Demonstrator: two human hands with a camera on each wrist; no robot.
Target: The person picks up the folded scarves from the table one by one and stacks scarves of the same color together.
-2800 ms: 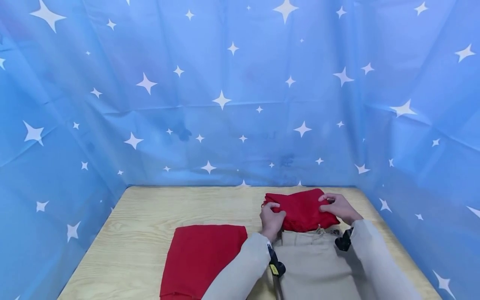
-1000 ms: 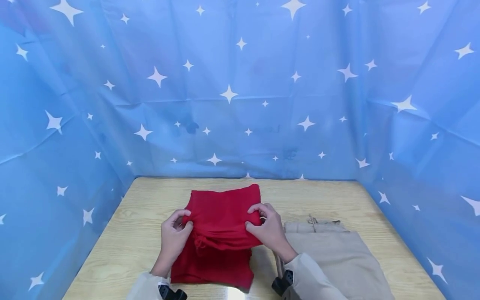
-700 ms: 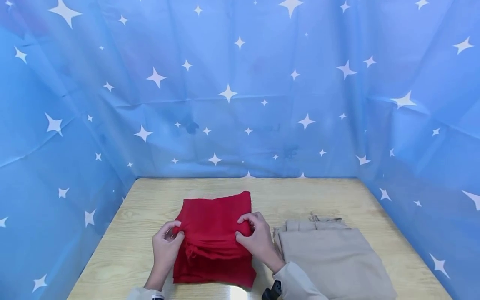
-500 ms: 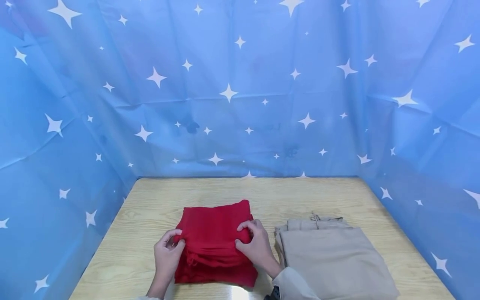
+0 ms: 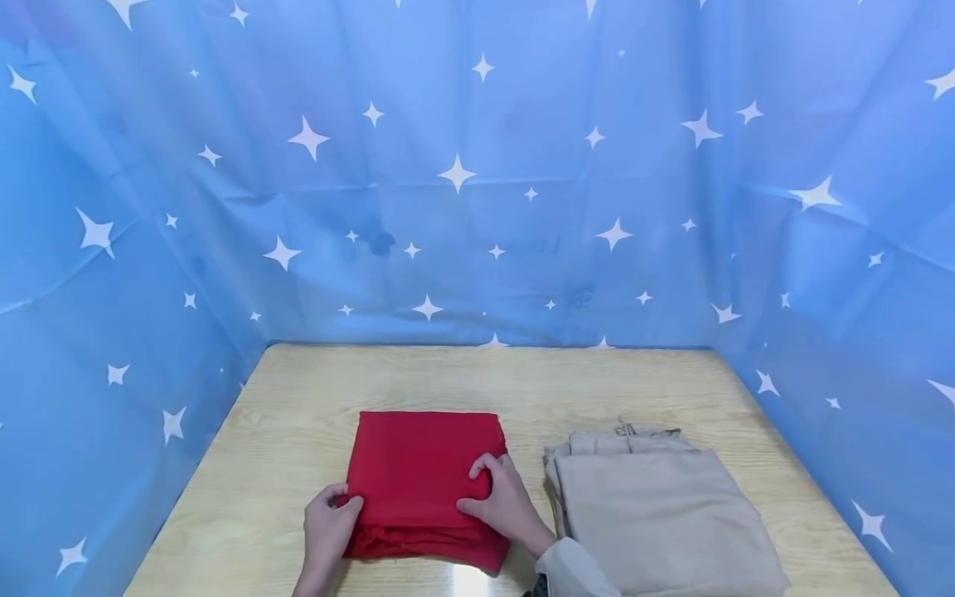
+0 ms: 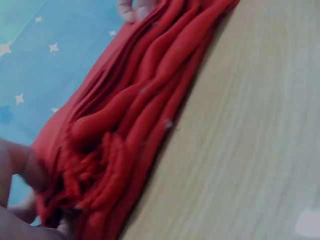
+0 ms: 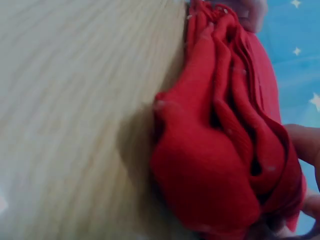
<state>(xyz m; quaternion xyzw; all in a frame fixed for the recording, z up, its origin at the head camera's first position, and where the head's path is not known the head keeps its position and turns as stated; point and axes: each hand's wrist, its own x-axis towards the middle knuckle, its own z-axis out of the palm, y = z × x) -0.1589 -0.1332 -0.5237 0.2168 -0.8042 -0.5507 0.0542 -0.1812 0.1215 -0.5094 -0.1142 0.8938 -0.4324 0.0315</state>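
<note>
A folded red garment (image 5: 421,452) lies squared up on another folded red garment (image 5: 477,549), whose lower edge sticks out beneath it. My left hand (image 5: 326,526) pinches the upper one at its left edge between thumb and fingers. At the right edge, my right hand (image 5: 511,507) grips it with curled index finger and thumb. In the left wrist view, stacked folds and a bunched, cord-like red tie (image 6: 102,167) show on the near side. The right wrist view has a bulging red fold (image 7: 202,172) low on the stack, close over the tabletop.
To the right, a pile of folded beige garments (image 5: 664,514) lies on the wooden table (image 5: 261,431), with a drawstring (image 5: 625,428) at its far edge. A blue star-patterned curtain (image 5: 477,224) encloses the back and both sides.
Both hands carried the upper red garment from the beige pile leftward onto the other red one. Over the last second they lowered it and drew it nearer, and it now lies flatter.
</note>
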